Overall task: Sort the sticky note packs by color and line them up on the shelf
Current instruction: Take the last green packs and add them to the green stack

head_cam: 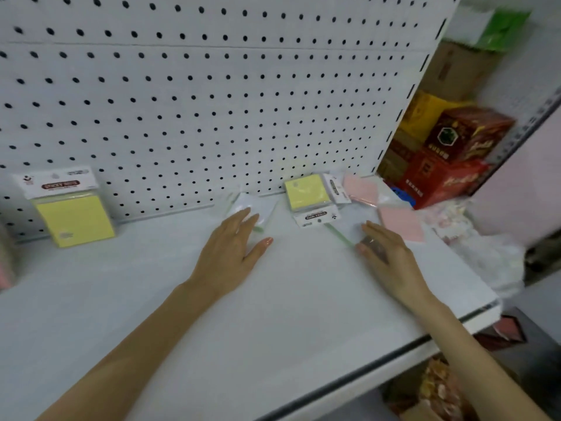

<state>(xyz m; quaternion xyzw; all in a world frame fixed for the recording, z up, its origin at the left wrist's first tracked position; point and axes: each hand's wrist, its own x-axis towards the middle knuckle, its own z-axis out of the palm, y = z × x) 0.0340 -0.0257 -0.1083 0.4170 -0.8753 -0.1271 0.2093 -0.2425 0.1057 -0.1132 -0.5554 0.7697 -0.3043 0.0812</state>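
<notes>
A yellow sticky note pack (73,211) leans upright against the pegboard at the left of the white shelf (273,314). Another yellow pack (305,194) lies flat at the back right, label toward me. Two pink packs (361,186) (400,221) lie beside it on the right. A pale whitish pack (255,208) lies under the fingertips of my left hand (233,247), whose fingers are straight. My right hand (385,253) rests flat, fingers extended, on a pale pack with a green edge (341,235).
The white pegboard (212,101) backs the shelf. Red and yellow cartons (449,159) are stacked past the shelf's right end, with crumpled clear plastic (485,253) near the right edge. A pinkish object (4,268) shows at the far left.
</notes>
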